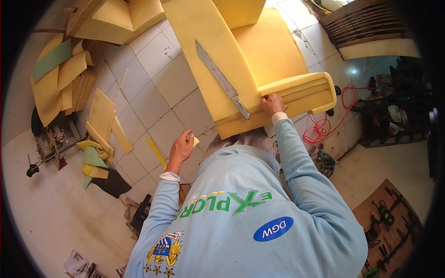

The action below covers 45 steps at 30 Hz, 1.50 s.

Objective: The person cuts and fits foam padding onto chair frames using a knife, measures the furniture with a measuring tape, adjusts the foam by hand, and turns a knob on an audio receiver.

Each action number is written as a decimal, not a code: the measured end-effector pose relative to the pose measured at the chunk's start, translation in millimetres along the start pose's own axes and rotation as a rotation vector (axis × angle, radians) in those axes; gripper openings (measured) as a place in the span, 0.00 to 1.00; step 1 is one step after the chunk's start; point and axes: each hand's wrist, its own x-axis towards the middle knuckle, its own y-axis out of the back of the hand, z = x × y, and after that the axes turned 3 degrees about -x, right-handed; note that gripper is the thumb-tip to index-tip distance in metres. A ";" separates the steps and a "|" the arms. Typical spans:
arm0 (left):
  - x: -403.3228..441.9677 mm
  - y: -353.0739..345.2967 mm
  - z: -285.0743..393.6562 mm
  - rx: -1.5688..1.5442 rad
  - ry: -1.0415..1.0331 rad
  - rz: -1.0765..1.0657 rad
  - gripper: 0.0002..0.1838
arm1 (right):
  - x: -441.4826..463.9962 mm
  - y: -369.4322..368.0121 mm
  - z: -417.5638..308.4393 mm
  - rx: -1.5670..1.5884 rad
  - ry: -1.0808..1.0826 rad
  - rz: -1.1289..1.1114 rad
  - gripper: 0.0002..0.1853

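Note:
A foam-covered chair or sofa frame (271,39) stands in front of me, its layered front edge near my body. My right hand (273,104) has its fingers curled against this yellow foam edge (301,95), at the end of a raised strip; the fingertips are partly hidden. A long knife (218,74) with a metal handle lies on the flat foam-covered panel (204,32), left of that hand. Lower down, my left hand (182,148) is closed above the tiled floor, with a small yellow foam scrap (196,141) at its fingers.
Foam offcuts (104,120) lie on the tiles to the left, beside a stack of foam sheets (60,78). Another foam-covered seat (118,18) stands at the back left. A red hose (317,132) coils at right, near dark clutter (394,111). A board with tools (387,222) is lower right.

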 end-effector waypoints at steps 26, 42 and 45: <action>30.3 -6.4 16.1 0.041 -0.067 -0.052 0.24 | -9.8 -33.7 15.5 -0.016 0.205 0.519 0.10; 17.6 -44.0 30.9 0.064 -0.008 -0.057 0.25 | -9.8 -18.0 18.8 0.067 0.290 0.452 0.09; 18.7 -44.7 33.3 0.054 -0.008 -0.047 0.25 | -7.6 -16.1 25.9 0.188 0.256 0.439 0.09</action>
